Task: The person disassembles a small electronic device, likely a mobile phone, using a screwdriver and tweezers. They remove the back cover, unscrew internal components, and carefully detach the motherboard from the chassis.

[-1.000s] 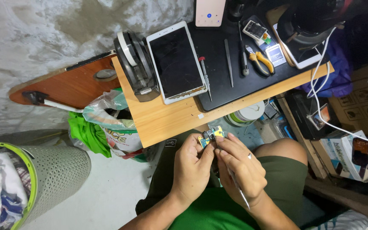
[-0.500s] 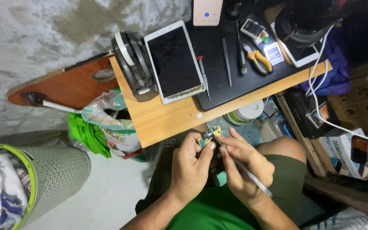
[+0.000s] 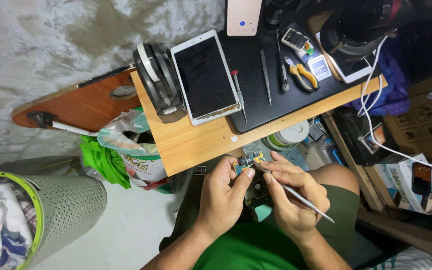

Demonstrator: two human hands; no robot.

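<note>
We hold a small phone circuit board [image 3: 248,164] over our lap, just below the front edge of the wooden tabletop [image 3: 196,142]. Our left hand [image 3: 223,192] is closed around the board's lower part, thumb pressed up along its near face. Our right hand [image 3: 288,192] pinches a thin metal pry tool [image 3: 301,197] like a pen, its tip resting on the top of the board.

Compared with a second ago, the tool has swung: its free end then pointed down toward our body, and it now slants out to the right, while the tip has stayed at the board. The hands have barely moved otherwise. We read this as a change of working angle on the same spot, not a new step.

On the tabletop the white tablet [image 3: 205,77], tweezers [image 3: 265,76], screwdriver [image 3: 239,94] and yellow-handled pliers [image 3: 302,75] lie untouched.
</note>
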